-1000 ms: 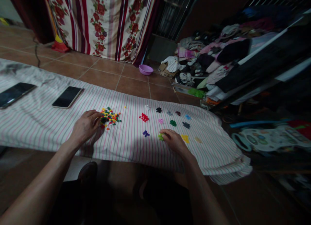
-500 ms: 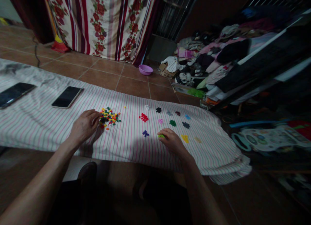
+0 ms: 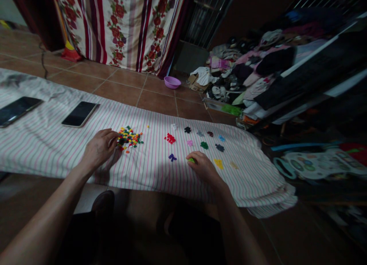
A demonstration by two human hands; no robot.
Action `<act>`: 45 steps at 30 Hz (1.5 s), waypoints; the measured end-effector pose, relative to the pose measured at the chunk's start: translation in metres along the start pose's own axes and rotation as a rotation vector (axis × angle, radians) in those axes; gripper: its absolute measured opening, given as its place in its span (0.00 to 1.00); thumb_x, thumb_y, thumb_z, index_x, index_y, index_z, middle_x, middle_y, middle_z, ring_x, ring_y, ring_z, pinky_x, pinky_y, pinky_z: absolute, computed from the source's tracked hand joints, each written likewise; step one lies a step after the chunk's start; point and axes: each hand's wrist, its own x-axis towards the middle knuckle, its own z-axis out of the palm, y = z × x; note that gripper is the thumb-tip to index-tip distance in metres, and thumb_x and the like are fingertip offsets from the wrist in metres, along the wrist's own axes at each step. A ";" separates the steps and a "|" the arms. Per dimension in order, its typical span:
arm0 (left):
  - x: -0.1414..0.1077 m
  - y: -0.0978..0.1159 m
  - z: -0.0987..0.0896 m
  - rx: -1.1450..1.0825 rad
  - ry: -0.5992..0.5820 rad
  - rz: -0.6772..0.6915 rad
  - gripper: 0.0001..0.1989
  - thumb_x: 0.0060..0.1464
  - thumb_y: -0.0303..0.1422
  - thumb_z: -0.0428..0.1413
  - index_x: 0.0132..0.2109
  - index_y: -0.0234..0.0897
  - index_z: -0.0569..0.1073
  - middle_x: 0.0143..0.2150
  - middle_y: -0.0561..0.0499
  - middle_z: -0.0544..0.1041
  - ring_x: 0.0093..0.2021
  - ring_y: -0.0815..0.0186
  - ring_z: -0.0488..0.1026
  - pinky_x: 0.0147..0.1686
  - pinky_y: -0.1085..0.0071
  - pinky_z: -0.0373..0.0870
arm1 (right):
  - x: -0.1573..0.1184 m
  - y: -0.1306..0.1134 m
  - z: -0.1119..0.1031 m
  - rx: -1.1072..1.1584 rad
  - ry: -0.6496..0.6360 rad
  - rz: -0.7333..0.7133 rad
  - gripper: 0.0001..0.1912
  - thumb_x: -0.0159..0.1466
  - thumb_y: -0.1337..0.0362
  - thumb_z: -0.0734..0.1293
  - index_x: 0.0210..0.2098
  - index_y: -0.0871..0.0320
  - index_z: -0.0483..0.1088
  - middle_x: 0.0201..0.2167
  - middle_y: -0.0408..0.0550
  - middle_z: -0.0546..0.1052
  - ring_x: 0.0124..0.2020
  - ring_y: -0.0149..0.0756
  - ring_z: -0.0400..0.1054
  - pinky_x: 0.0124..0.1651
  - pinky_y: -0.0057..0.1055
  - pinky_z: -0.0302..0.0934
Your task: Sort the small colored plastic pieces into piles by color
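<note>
Head view: left hand (image 3: 99, 147) at 9 o'clock of mixed-colour pile (image 3: 130, 138), right hand (image 3: 204, 166) at lime pieces (image 3: 192, 160); cannot tell either grip's closure.

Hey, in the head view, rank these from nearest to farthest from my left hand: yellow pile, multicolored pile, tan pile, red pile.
From your left hand:
1. Multicolored pile, right at its fingertips.
2. Red pile, farther right.
3. Yellow pile, just beyond the right hand.
4. Tan pile, rightmost of these four.

Left hand (image 3: 100, 147) loosely bent; right hand (image 3: 203, 166) curled; forearms (image 3: 64, 194) extended forward.
</note>
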 end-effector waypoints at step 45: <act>0.003 -0.009 0.002 -0.092 0.023 -0.046 0.13 0.60 0.36 0.48 0.41 0.40 0.76 0.44 0.45 0.81 0.52 0.56 0.75 0.54 0.57 0.72 | 0.114 -0.052 0.068 -0.013 0.214 -0.069 0.12 0.64 0.68 0.64 0.41 0.53 0.80 0.50 0.52 0.79 0.56 0.46 0.68 0.59 0.47 0.61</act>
